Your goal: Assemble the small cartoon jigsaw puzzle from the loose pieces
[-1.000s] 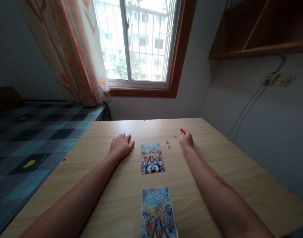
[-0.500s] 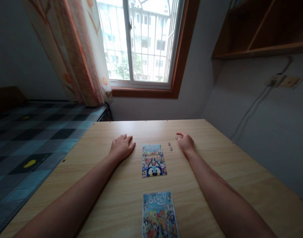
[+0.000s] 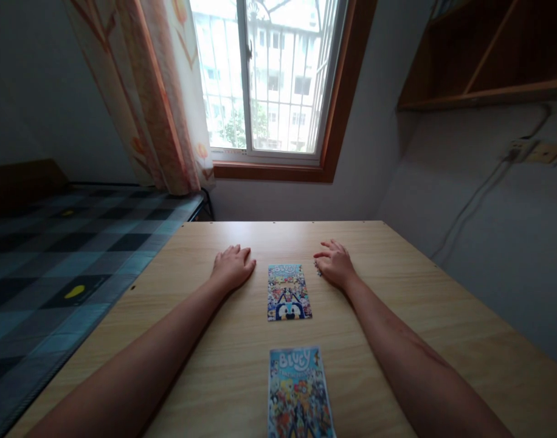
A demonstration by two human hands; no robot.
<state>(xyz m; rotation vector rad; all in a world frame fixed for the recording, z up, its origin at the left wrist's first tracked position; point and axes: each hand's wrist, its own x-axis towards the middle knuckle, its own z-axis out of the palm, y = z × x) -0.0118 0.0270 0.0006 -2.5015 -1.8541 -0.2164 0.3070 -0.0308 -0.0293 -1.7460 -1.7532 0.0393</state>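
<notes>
A nearly complete jigsaw puzzle [image 3: 290, 295] lies on the wooden table, printed with a blue cartoon dog's face and many small figures. A gap of bare wood crosses its upper part. Flat on the table to its left rests my left hand [image 3: 231, 267], fingers spread and holding nothing. To the puzzle's right, my right hand [image 3: 335, 263] is palm down with fingers apart. Its thumb side touches or partly covers a few small joined puzzle pieces [image 3: 318, 268]. Closer to me lies a printed picture sheet [image 3: 299, 389] lettered "Bluey", its lower end cut off by the view.
The wooden table [image 3: 205, 365] reaches back toward a barred window [image 3: 278, 79]. A checked bed [image 3: 100, 243] stands on the left. On the right wall are a wooden shelf [image 3: 483, 91] and a socket with a hanging cable [image 3: 470, 204].
My right hand has moved left and slightly nearer, over the loose pieces beside the puzzle, and its fingers have spread. My left hand stays resting. The view has shifted a little.
</notes>
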